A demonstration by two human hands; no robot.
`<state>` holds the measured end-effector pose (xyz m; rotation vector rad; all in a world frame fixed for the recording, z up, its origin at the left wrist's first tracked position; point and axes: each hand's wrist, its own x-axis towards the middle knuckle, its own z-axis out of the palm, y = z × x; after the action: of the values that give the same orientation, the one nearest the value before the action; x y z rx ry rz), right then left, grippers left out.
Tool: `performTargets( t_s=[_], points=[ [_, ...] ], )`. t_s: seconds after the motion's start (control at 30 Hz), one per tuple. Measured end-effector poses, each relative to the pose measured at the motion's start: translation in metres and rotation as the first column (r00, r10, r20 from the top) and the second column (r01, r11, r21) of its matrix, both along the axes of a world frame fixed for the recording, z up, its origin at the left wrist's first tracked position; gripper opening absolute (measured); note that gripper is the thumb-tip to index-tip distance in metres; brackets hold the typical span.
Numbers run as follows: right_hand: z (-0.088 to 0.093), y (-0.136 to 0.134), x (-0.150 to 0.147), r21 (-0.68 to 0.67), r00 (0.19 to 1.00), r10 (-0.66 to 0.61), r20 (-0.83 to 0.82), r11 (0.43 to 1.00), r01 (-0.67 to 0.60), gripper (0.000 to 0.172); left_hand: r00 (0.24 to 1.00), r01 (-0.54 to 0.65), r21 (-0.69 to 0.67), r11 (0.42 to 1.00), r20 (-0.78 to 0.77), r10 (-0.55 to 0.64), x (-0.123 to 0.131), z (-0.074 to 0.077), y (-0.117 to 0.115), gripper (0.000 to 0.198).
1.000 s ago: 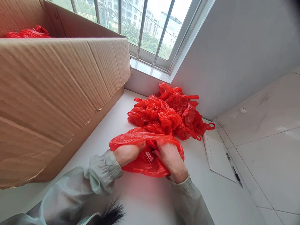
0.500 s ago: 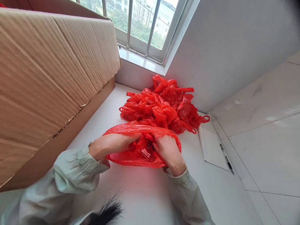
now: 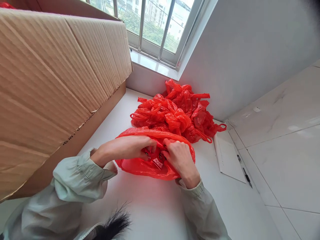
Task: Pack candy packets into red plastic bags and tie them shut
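Note:
An open red plastic bag lies on the white table, its wide mouth facing me. Both my hands reach into that mouth. My left hand comes in from the left, fingers curled and pinching red plastic inside. From the right, my right hand bends its fingers and thumb round the same bunched inner red plastic bag. Between the hands sits a small label with dark print, pale and reddish. Small dark bits show by the fingertips, too small to name. The bag's rim hides part of its contents.
Behind the bag, several knotted red plastic bags are heaped against the wall. A large open cardboard box stands at the left. To the right lie a white notepad and a black pen beside the tiled wall. A barred window is at the back.
My left hand has risen a little inside the bag's mouth, so its fingers show more. The right hand's fingers have drawn up slightly too. The whole view has shifted a little.

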<state>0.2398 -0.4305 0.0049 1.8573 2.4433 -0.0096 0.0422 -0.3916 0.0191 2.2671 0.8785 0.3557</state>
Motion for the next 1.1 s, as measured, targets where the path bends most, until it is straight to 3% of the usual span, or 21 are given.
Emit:
performTargets(
  t_s=[0.1,0.2,0.3,0.4,0.47,0.6,0.73,0.87,1.1],
  points=[
    [0.002,-0.002,0.004,-0.046,0.974,0.072,-0.213,0.995,-0.084,0.009,0.997,0.082,-0.088,0.993,0.002,-0.082,0.006,0.015,-0.002,0.003],
    [0.01,-0.005,0.013,-0.08,0.823,0.099,-0.559,0.982,-0.172,0.021,0.997,0.026,-0.091,0.995,0.073,-0.019,0.007,0.017,-0.002,0.007],
    [0.019,-0.007,0.022,-0.215,0.612,0.006,-0.791,0.933,-0.288,0.025,0.996,-0.012,-0.092,0.996,0.091,0.02,0.008,0.012,-0.001,0.009],
    [0.02,-0.006,0.024,-0.316,0.544,-0.1,-0.833,0.893,-0.32,0.023,0.997,-0.027,-0.067,0.997,0.07,0.032,0.01,0.009,-0.001,0.01],
    [0.017,-0.005,0.021,-0.293,0.55,-0.093,-0.83,0.912,-0.288,0.018,0.999,-0.028,-0.05,0.998,0.043,0.03,0.013,0.009,-0.001,0.01],
    [0.009,-0.003,0.012,-0.119,0.6,0.016,-0.8,0.976,-0.185,0.022,1.0,-0.009,0.011,1.0,0.007,0.009,0.016,0.007,0.0,0.006],
    [0.001,-0.001,0.004,0.007,0.696,0.09,-0.713,0.992,-0.122,0.021,0.999,-0.034,0.152,0.988,0.019,0.031,0.012,-0.006,0.002,0.01],
    [-0.002,-0.002,-0.001,0.016,0.8,0.13,-0.585,0.989,-0.149,0.018,0.999,-0.031,0.147,0.989,-0.011,0.033,0.01,-0.015,0.0,0.014],
    [0.002,-0.004,0.001,0.017,0.84,0.131,-0.526,0.989,-0.144,0.021,0.991,-0.07,0.108,0.992,-0.105,0.082,0.01,-0.001,-0.001,0.016]
  ],
)
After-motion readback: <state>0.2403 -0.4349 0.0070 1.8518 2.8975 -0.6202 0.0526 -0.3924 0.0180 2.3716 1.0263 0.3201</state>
